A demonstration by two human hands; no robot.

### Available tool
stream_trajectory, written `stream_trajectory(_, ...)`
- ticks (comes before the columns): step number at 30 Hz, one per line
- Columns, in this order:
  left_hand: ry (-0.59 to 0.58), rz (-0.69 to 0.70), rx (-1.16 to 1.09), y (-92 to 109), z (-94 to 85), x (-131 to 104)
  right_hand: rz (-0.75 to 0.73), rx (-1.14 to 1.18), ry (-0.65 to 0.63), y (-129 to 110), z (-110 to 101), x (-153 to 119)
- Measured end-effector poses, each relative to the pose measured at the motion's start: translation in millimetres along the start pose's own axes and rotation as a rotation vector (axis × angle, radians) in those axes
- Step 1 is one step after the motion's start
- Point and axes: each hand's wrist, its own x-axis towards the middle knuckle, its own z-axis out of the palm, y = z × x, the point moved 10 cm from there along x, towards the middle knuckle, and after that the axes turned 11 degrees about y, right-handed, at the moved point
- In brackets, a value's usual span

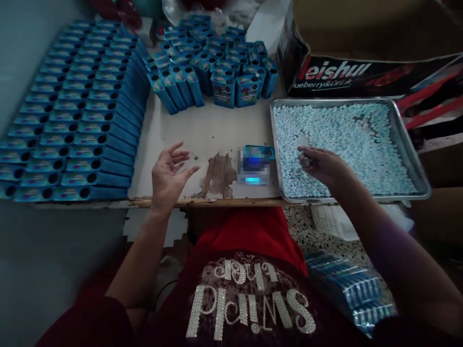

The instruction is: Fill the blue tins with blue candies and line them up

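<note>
My left hand (170, 176) hovers over the bench, empty, its fingers spread apart. My right hand (325, 166) is closed above a metal tray (427, 185) of small pale blue candies (347, 144). Its fingers are pinched together, and a pale, translucent piece (303, 140) shows just beyond the fingertips; I cannot make out what it is. Between my hands, a small blue box (267, 153) lies at a device (252, 166) with a lit blue display, partly blurred out, against the tray's left side.
Rows of blue boxes (83, 115) fill the bench's left side. More boxes (224, 89) stand at the back. A large cardboard box (361, 77) is behind the tray. Below the bench are a white basket (333, 224) and wrapped blue packs (350, 284).
</note>
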Motion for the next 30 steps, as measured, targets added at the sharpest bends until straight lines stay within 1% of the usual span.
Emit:
stream_trajectory(3, 0.030, -0.005, 0.032, -16, -15.1, -4, 0.025, -0.024, 0.000, -8, 0, -12)
stream_trajectory(6, 0.034, -0.002, 0.052, -25, -14.9, -7, 0.033, -0.030, -0.036, -13, 8, -24)
stream_trajectory(8, 0.018, 0.005, 0.057, -24, -7.9, -9, 0.017, -0.040, -0.044, -15, 15, -29)
stream_trajectory(11, -0.026, 0.027, 0.088, -15, 8.2, -10, -0.037, -0.109, -0.064, -18, 31, -34)
stream_trajectory(16, -0.094, 0.083, 0.064, 8, 35.1, -13, -0.134, -0.182, -0.187, -30, 73, -47)
stream_trajectory(20, -0.130, 0.055, 0.028, 9, 48.6, -19, -0.145, -0.208, -0.291, -36, 105, -60)
stream_trajectory(23, -0.149, 0.037, 0.023, 7, 54.8, -24, -0.160, -0.181, -0.340, -38, 118, -66)
stream_trajectory(25, -0.163, 0.045, 0.024, 9, 61.0, -27, -0.163, -0.157, -0.353, -39, 118, -66)
stream_trajectory(26, -0.172, 0.064, 0.026, 12, 65.8, -27, -0.163, -0.151, -0.351, -40, 114, -64)
stream_trajectory(28, -0.198, 0.139, 0.030, 24, 80.0, -27, -0.178, -0.150, -0.319, -46, 101, -57)
stream_trajectory(30, -0.215, 0.235, 0.027, 38, 98.1, -26, -0.194, -0.153, -0.242, -56, 79, -47)
